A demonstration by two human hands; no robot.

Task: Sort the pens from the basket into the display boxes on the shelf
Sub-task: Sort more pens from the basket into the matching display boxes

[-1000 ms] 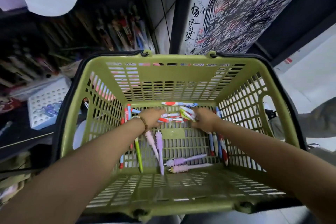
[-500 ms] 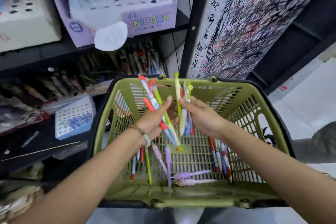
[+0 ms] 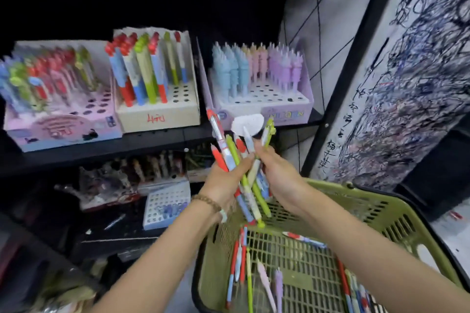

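Head view: the left hand (image 3: 223, 181) and the right hand (image 3: 277, 173) both grasp one bundle of pens (image 3: 226, 152), fingers curled round the barrels, with the bundle tilted above the far-left corner of the green basket (image 3: 396, 226) and in front of the shelf (image 3: 152, 140). Loose pens (image 3: 239, 259) lie on the basket floor. Three boxes stand side by side on the shelf, a pink display box (image 3: 63, 129) at left, a beige display box (image 3: 157, 115) in the middle and a lilac display box (image 3: 264, 109) at right, each holding upright pens with some holes open.
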